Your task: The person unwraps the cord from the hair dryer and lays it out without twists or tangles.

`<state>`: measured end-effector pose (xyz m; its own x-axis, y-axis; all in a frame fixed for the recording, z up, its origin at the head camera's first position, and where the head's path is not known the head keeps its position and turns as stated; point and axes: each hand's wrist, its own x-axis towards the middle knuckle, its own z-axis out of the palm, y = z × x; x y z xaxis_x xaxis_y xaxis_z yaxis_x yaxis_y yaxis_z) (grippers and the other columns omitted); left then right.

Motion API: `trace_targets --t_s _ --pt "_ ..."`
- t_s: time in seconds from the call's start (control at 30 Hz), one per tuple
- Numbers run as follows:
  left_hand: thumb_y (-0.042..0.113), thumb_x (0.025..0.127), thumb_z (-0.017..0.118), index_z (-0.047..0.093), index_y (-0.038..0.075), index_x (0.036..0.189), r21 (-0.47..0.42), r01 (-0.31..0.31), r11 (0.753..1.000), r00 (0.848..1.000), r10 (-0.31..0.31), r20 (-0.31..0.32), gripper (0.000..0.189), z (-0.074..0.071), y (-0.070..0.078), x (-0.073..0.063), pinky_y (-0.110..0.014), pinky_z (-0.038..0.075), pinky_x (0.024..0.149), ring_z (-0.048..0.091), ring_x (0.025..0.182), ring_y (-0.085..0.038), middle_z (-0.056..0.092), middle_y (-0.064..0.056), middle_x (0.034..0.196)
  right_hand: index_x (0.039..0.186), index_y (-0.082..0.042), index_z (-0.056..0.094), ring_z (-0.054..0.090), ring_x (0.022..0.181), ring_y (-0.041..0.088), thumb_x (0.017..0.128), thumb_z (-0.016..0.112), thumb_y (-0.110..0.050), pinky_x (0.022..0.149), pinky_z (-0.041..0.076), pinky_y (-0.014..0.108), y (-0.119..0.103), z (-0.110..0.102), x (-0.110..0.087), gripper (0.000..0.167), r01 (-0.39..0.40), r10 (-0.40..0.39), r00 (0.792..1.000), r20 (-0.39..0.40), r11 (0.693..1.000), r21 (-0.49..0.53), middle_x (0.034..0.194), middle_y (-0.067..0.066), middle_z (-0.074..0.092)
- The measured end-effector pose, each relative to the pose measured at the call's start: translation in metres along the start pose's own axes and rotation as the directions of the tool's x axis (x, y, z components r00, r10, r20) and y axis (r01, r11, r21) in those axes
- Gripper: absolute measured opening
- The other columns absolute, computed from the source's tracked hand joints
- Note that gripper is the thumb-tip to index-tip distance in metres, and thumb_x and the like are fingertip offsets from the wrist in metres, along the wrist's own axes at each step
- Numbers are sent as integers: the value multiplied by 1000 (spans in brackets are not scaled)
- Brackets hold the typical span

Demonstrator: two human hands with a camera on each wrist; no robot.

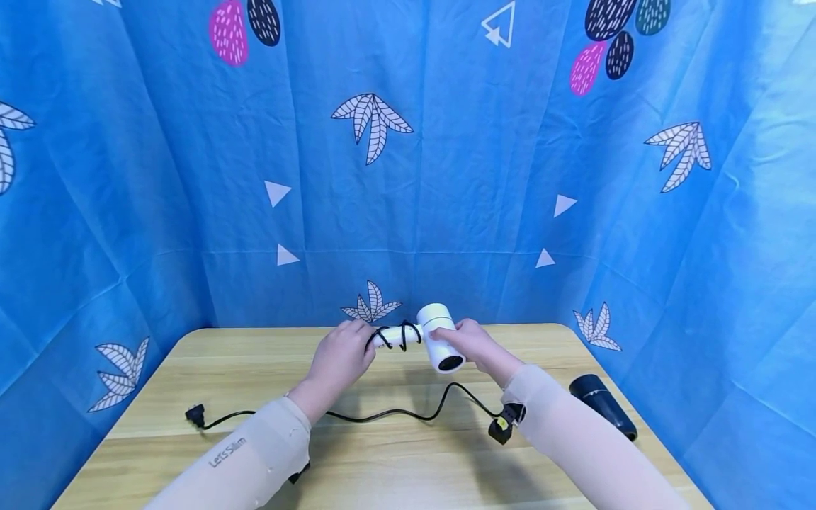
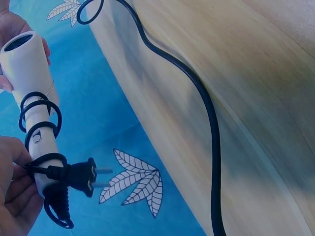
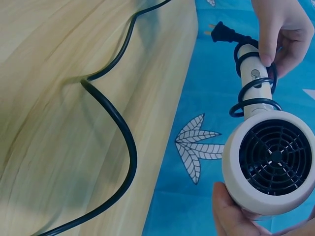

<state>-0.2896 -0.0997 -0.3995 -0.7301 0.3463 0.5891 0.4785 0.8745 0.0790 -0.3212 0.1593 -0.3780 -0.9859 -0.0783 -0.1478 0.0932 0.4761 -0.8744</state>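
Observation:
A white hair dryer (image 1: pixel 441 352) is held up over the far edge of the table by both hands. My left hand (image 1: pixel 344 352) grips the end of its handle (image 2: pixel 42 142), fingers and thumb also on the cord there. My right hand (image 1: pixel 474 343) holds the barrel, thumb across its side. The dryer's black cord (image 3: pixel 242 94) is wound in loose loops around the handle. Its two-pin plug (image 2: pixel 81 177) sticks out beside the handle's end. In the right wrist view the round black grille (image 3: pixel 275 157) faces the camera.
Another black cable (image 1: pixel 395 412) snakes across the wooden table (image 1: pixel 382 471), with a plug (image 1: pixel 195 416) at its left end. A dark cylindrical object (image 1: pixel 602 405) lies near the right edge. Blue patterned cloth (image 1: pixel 357 212) hangs behind and at both sides.

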Motion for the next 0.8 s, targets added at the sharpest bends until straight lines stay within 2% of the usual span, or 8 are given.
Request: trace_targets --t_s 0.33,0.57,0.8 --pt "18 91 75 73 6 103 -7 -33 999 999 33 7 17 1 2 0 -38 57 79 67 90 -24 71 -7 102 112 5 54 67 79 23 88 73 -34 66 57 33 3 -3 -4 49 0 0 1000 -5 1000 -20 100 17 64" --pt "14 91 75 73 6 102 -26 -63 998 998 63 -33 14 1 3 0 -37 58 77 68 89 -24 72 -6 101 105 7 61 67 76 22 86 73 -31 66 58 34 6 -6 -3 44 3 -4 1000 26 999 41 93 16 67" --pt "12 91 75 74 6 103 -37 -79 996 996 77 -47 13 3 5 1 -37 59 78 69 92 -24 72 -6 103 112 9 63 69 76 22 86 72 -27 67 59 35 8 -8 -2 45 -9 6 999 49 997 77 93 16 70"
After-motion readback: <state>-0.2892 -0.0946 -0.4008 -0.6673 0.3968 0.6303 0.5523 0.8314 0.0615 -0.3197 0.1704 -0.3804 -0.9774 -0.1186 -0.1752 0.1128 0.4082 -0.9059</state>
